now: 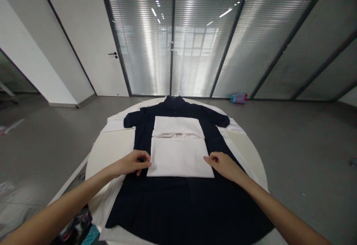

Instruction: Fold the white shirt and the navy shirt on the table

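While the dark shirt (178, 204) lies flat on the round counter (111, 152), the white folding board (180, 157) rests on it between both hands. Left hand (134, 162), fingers curled, touches the board's left edge. Right hand (223, 164), fingers loosely extended, touches its right edge.

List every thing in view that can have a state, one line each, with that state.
dark shirt: spread flat on the table, collar at the far end
white folding board: lying flat on the shirt
left hand: fingertips at the board's left edge
right hand: fingertips at the board's right edge
door: closed
blinds: lowered
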The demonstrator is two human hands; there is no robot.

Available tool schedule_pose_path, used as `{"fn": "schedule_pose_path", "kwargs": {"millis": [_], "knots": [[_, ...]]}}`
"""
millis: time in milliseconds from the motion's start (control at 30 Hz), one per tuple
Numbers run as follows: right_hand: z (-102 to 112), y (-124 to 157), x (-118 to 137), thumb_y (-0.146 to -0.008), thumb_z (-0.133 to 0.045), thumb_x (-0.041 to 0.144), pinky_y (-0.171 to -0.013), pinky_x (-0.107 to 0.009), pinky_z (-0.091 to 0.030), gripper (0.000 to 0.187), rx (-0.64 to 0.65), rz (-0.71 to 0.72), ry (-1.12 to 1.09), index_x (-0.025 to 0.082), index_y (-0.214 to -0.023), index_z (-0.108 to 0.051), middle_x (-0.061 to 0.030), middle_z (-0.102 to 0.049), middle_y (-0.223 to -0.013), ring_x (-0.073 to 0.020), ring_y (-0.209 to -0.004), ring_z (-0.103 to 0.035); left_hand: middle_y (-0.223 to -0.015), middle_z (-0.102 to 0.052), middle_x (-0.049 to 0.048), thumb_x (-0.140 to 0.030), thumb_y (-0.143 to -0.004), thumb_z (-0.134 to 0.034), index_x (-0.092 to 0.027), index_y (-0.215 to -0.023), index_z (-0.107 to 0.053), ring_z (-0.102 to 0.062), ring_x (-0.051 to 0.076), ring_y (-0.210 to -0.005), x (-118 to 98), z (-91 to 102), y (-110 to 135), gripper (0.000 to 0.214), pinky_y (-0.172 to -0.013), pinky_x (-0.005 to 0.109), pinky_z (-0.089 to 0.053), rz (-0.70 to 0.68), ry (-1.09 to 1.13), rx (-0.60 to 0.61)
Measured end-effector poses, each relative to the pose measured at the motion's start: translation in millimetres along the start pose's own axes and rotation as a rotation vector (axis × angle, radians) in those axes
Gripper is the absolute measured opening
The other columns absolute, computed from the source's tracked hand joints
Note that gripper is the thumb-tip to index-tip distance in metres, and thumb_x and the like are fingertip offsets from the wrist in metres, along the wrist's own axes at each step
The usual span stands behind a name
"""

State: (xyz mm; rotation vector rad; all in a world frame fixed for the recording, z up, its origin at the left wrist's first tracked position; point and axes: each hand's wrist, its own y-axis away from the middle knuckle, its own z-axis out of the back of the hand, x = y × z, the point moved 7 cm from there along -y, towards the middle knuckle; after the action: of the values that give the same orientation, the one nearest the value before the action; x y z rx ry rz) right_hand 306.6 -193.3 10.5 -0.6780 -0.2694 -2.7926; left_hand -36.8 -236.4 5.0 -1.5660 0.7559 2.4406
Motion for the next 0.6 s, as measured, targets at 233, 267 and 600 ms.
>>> {"fn": "schedule_pose_path", "kwargs": {"millis": [233,267,600], "knots": [[-9,12,-3,-0.098,-0.036,0.05,-0.082,-0.04,-0.037,0.049,-0.014,-0.106,0.077,0.021,-0.07,-0.065,-0.0073,-0.064,-0.094,-0.0282,-0.097,-0.057,-0.069,-0.058,-0.0054,-0.051,-0.07,-0.082,-0.02,-0.105,-0.048,-0.069,0.016,-0.055,13,-22.9,2,0.059,-0.035,0.016,-0.031,0.129,0.394,0.067],[-10,14,-4,-0.098,-0.038,0.048,-0.084,-0.041,-0.038,0.047,-0.024,-0.117,0.066,0.021,-0.07,-0.066,-0.0073,-0.064,-0.098,-0.0284,-0.099,-0.056,-0.068,-0.059,-0.0056,-0.05,-0.069,-0.084,-0.02,-0.108,-0.047,-0.069,0.016,-0.054,14,-24.2,2,0.061,-0.037,0.016,-0.035,0.125,0.391,0.064],[-3,21,-6,-0.092,-0.055,0.042,-0.081,-0.041,-0.045,0.036,-0.19,0.009,0.103,0.022,-0.063,-0.06,-0.0081,-0.061,-0.092,-0.0261,-0.09,-0.057,-0.07,-0.064,-0.0043,-0.051,-0.073,-0.076,-0.024,-0.137,-0.03,-0.067,0.02,-0.054,17,-7.9,14,0.083,-0.049,0.029,-0.051,0.1,0.051,-0.088]]}}
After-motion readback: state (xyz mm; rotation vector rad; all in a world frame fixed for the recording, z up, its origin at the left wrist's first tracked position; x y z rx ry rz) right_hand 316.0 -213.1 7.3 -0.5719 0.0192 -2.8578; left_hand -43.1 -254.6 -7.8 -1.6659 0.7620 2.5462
